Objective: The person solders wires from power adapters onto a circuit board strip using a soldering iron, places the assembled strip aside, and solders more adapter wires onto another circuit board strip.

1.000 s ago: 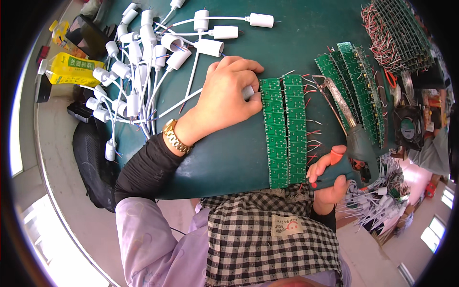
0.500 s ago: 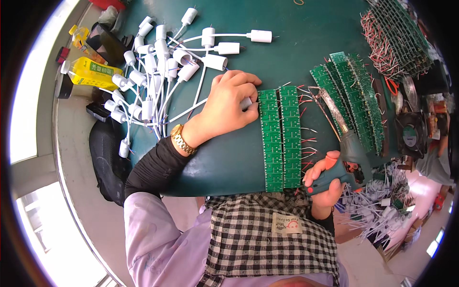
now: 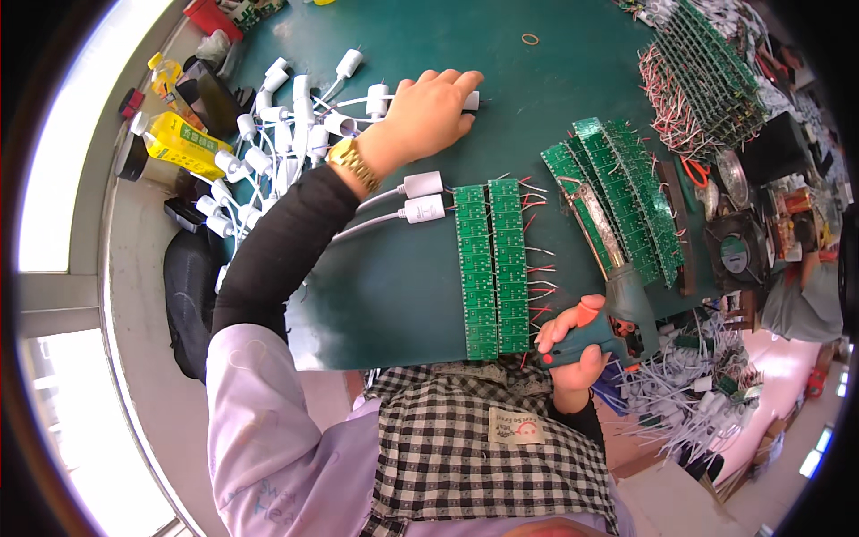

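Observation:
My left hand [image 3: 425, 116] is stretched out over the loose white cable sockets, fingers apart. One white socket [image 3: 472, 100] shows between its fingertips and thumb; whether they touch it I cannot tell. My right hand [image 3: 573, 345] grips a dark green soldering gun [image 3: 631, 304] with an orange trigger, its long metal tip pointing up and left. Two narrow green circuit board strips [image 3: 476, 268] lie side by side in front of me, red and white wires [image 3: 541, 268] sticking out on the right. Two white sockets with cables [image 3: 423, 209] lie against the strips' upper left end.
A pile of white sockets [image 3: 302, 112] spreads at the left, near a yellow bottle [image 3: 183, 143] and a black case [image 3: 190, 300]. More green board strips [image 3: 626, 192] lie right of the gun's tip. Wired boards [image 3: 707, 76] are stacked at far right, beside a small fan [image 3: 738, 251].
My left hand has let go of the socket by the strips and moved up and away to the loose sockets. My right hand keeps the soldering gun. The whole view has shifted slightly.

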